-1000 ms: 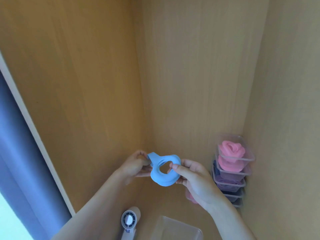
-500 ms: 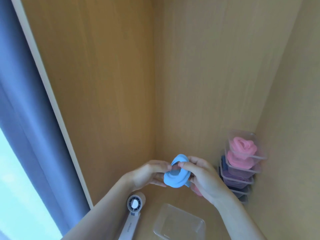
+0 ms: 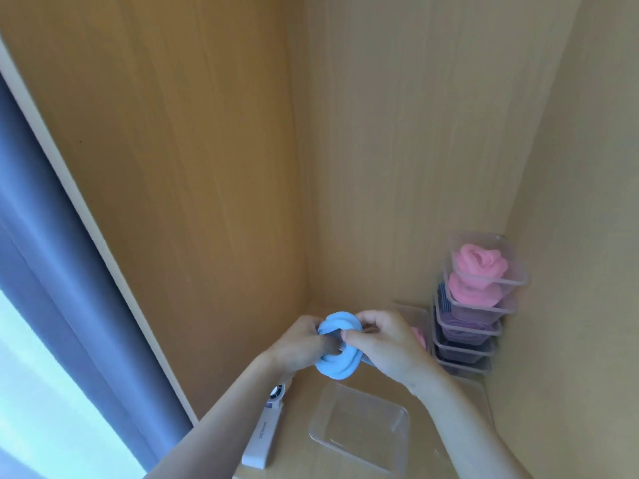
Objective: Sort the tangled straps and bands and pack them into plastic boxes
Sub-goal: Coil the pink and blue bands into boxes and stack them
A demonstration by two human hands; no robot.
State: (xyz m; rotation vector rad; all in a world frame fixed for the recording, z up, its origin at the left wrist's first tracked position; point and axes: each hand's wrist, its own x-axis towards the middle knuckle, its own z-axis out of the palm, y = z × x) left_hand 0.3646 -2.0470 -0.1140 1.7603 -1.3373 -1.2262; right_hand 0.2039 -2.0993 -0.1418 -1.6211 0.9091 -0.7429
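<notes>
Two hands, left hand (image 3: 300, 344) and right hand (image 3: 385, 345), both curl fingers round a coiled blue band (image 3: 337, 364), held above the shelf middle. Empty clear box (image 3: 314, 439) sits near the shelf's front edge. Stack of clear boxes (image 3: 465, 354) in the back right corner: top holds pink band (image 3: 479, 263), lower ones purple and dark bands.
</notes>
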